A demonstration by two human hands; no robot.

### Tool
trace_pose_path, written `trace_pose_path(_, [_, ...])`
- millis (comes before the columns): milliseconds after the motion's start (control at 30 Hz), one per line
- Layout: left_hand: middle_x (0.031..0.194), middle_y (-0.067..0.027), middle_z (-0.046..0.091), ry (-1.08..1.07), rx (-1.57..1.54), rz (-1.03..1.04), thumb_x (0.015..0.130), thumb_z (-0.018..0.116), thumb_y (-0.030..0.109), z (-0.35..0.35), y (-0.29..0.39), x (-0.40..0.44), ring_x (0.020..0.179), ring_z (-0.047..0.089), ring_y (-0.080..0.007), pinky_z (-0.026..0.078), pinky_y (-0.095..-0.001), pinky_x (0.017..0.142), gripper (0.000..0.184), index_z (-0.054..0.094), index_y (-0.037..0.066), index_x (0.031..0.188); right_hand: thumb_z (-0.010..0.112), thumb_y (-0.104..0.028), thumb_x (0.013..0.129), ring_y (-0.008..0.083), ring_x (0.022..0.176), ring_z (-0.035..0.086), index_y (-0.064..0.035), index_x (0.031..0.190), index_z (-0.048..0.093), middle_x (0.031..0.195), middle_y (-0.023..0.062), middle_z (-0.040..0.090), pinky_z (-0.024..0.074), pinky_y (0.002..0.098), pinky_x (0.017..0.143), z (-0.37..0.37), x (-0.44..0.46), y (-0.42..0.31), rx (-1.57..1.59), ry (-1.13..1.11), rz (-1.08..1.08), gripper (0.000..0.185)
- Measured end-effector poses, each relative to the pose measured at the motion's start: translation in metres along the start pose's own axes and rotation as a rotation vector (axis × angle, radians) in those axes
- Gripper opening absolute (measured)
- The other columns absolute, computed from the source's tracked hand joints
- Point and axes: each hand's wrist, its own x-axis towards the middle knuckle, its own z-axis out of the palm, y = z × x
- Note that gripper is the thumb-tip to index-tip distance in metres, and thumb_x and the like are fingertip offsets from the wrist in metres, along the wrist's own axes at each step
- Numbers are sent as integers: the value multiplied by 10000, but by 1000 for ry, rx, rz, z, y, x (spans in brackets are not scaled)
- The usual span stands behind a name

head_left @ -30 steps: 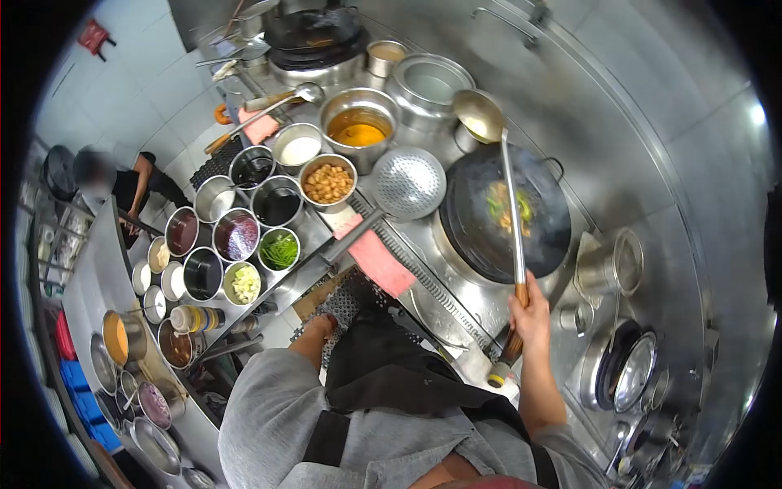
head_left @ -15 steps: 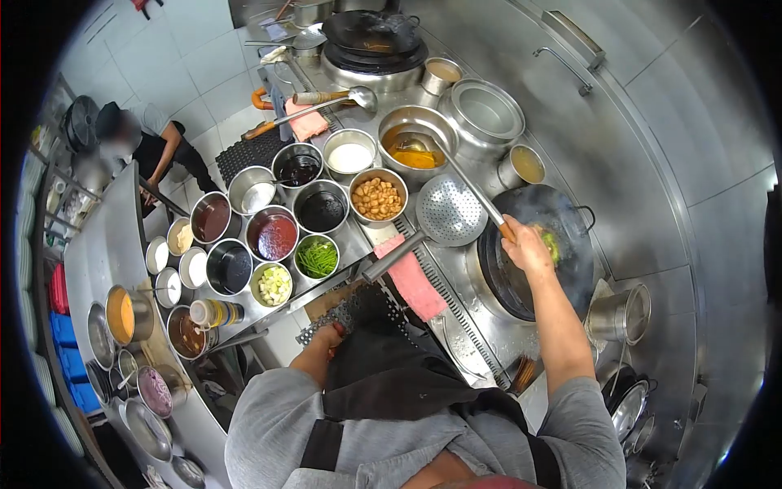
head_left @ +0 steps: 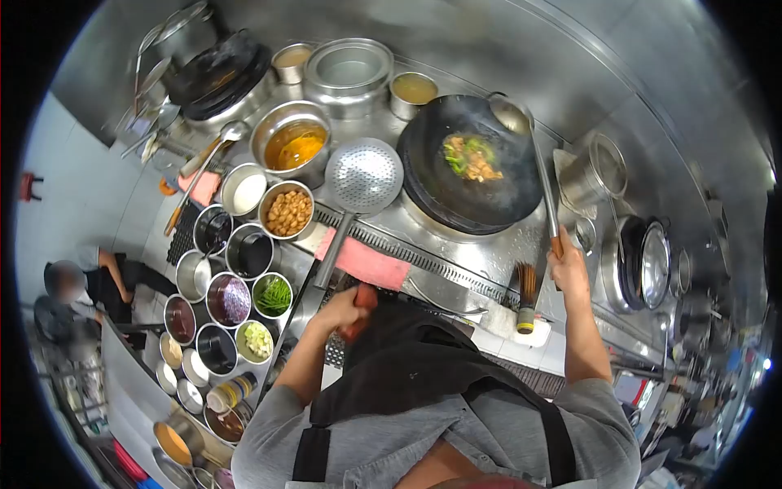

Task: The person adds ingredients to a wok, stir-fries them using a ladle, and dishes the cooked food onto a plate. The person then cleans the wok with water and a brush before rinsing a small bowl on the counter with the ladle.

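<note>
My right hand is closed around the wooden handle of a long metal ladle, whose bowl is over the far right rim of a black wok. Green pieces and browned chunks of food lie in the wok, with light smoke or steam above. Near my apron, my left hand is closed on a folded red cloth. Beside it is the handle of a perforated strainer, which rests left of the wok.
A pot of orange-yellow liquid, a pot of brown chunks and several sauce pots stand left. A pink cloth lies along the front grate. A bristle brush stands right. Another person is at far left.
The view has turned to the right. My right hand has carried the ladle from the pot of orange-yellow liquid to the wok's right side. A red cloth now shows in my left hand.
</note>
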Motion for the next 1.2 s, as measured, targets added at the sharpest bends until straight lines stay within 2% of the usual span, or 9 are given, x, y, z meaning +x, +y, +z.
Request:
trace_pose_path(133, [980, -64, 621, 170, -613, 123, 840, 626, 332, 10, 73, 81, 909, 594, -208, 474, -334, 815, 504, 517, 7, 1210, 554, -47, 788, 122, 486, 548, -34, 1356, 447, 730, 99, 610, 415, 279, 429, 15, -19, 44, 409, -24, 111, 578])
trace_pose_path(233, [930, -50, 610, 92, -852, -39, 921, 542, 412, 17, 141, 135, 798, 591, -184, 482, -334, 664, 463, 497, 52, 1207, 566, -60, 780, 191, 461, 565, -28, 1353, 448, 788, 153, 630, 451, 321, 438, 34, 0, 43, 210, 72, -1, 586])
trace_pose_path(467, [708, -48, 520, 70, -1130, -107, 941, 507, 288, 51, 190, 202, 540, 521, -151, 362, -318, 378, 214, 507, 114, 1065, 548, -61, 760, 177, 498, 583, -63, 1352, 461, 708, 132, 619, 468, 339, 468, 87, 34, 33, 335, -60, 197, 598])
trace_pose_path(567, [724, -66, 534, 246, -1025, -171, 876, 539, 147, 58, 202, 206, 506, 518, -164, 404, -338, 380, 113, 547, 92, 973, 560, -58, 768, 266, 559, 628, -78, 1338, 476, 687, 176, 623, 496, 382, 533, 97, 23, 59, 166, -90, -18, 576])
trace_pose_path(633, [685, -74, 529, 175, -1053, -189, 837, 525, 89, 62, 189, 216, 468, 501, -169, 432, -349, 391, 87, 554, 74, 917, 580, -20, 738, 414, 863, 612, -70, 1294, 503, 965, 264, 621, 478, 459, 784, 69, -7, 59, 9, -66, -211, 564])
trace_pose_path(767, [785, -153, 542, 3, -1045, -52, 745, 440, -33, 53, 185, 212, 398, 468, -203, 521, -435, 480, 367, 473, 32, 1105, 593, -10, 749, 411, 838, 609, -65, 1272, 511, 913, 234, 630, 486, 475, 726, 32, -56, 76, -107, 7, -250, 532])
trace_pose_path(833, [484, -90, 434, 147, -1175, -131, 766, 474, 8, 65, 194, 198, 359, 440, -191, 513, -371, 434, 62, 521, -12, 803, 594, -4, 748, 411, 821, 609, -72, 1285, 500, 909, 230, 629, 488, 474, 709, 13, -84, 80, -129, 31, -230, 550])
trace_pose_path(967, [685, -173, 534, 127, -1226, -76, 722, 410, -32, 58, 216, 113, 508, 563, -249, 547, -501, 503, 435, 393, 32, 1152, 627, 4, 728, 412, 765, 610, -115, 1329, 484, 842, 214, 625, 485, 469, 686, -59, -157, 63, -235, -76, -97, 629])
trace_pose_path(1200, [539, -94, 463, 34, -1196, 5, 777, 438, 20, 56, 203, 158, 419, 465, -210, 539, -380, 540, 56, 479, 17, 815, 602, 4, 748, 406, 775, 611, -44, 1298, 501, 860, 237, 623, 482, 429, 705, -22, -127, 70, -112, -96, -177, 560])
